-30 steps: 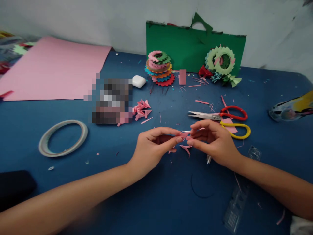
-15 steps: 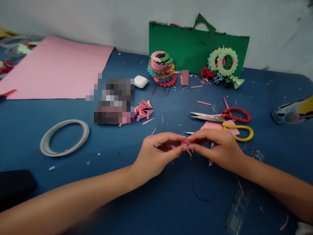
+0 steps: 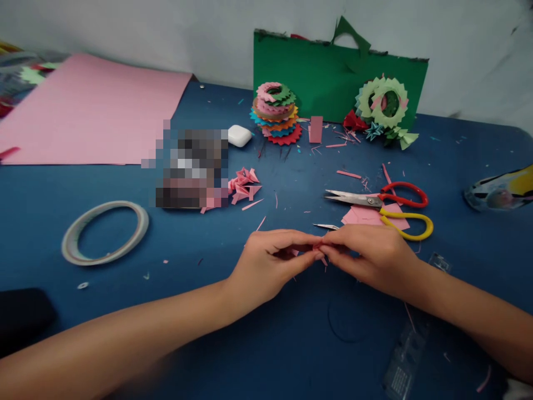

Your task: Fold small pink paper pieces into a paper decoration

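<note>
Over a blue worktop (image 3: 233, 361), a person's left hand (image 3: 266, 258) and right hand (image 3: 377, 250) meet tip to tip around a small piece of pink paper (image 3: 317, 248). Thumb and forefinger of each hand are closed on it in a pinch, the fingers hiding most of the paper, so its exact folds cannot be made out. More pink shows just below and behind the fingertips, though how much of it belongs to the held piece is unclear.

At this scale, a light, even pinch likely serves best: one hand steadying the paper while the other presses the crease, edges lined up before any firm squeeze. Too hard a grip could crumple the paper or send a fold askew; working with the very tips leaves more of the edge in sight.

Just behind the right hand, scissors (image 3: 368, 201) with one red and one yellow handle rest across cut pink papers (image 3: 360, 215), and a slim pointed tool (image 3: 325, 226) lies near the fingertips; keeping knuckles clear of both points seems wise. Farther to the left, a cluster of folded pink pieces (image 3: 245, 189) sits apart, a handy guide for matching shape.
</note>
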{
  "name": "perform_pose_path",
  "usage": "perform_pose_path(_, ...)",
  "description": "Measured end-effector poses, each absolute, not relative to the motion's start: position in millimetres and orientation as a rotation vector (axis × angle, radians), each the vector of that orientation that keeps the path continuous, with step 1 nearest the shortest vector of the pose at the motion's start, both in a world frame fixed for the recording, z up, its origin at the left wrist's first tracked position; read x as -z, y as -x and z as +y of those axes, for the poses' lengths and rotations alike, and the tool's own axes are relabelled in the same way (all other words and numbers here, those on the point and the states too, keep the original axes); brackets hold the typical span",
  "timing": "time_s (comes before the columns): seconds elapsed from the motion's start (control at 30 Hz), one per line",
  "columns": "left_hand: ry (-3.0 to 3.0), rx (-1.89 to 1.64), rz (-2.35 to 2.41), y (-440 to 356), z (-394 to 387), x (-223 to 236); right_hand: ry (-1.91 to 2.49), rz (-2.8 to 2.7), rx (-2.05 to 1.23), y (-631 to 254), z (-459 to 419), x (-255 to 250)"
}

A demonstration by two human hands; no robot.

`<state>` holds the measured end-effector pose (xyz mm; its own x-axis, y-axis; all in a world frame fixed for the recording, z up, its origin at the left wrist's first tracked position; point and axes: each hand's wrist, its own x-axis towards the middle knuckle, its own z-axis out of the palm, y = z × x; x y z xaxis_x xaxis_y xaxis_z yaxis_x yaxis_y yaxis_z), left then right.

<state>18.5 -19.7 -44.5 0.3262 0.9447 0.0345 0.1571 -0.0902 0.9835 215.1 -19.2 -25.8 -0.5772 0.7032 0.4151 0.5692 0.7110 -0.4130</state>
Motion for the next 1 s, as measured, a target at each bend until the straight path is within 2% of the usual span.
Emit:
perform_pose_path(0.17,-1.492,-0.914,1.044,-21,-19,43,0.893,-2.550,0.084,-218,-22,23)
perform_pose_path(0.27,-1.462,-0.916,1.027,-22,-19,43,0.837,-2.563,0.218,-217,-21,24)
perform_pose_path(0.63,-1.580,-0.943,1.052,-20,-19,42,0.979,-2.429,-0.169,-214,-15,34)
perform_pose_path(0.87,-1.531,-0.947,1.083,-21,-20,45,0.988,-2.424,-0.099,-212,-15,35)
perform_pose_path(1.0,-1.457,-0.946,1.072,-22,-21,44,1.037,-2.331,-0.286,-210,-17,36)
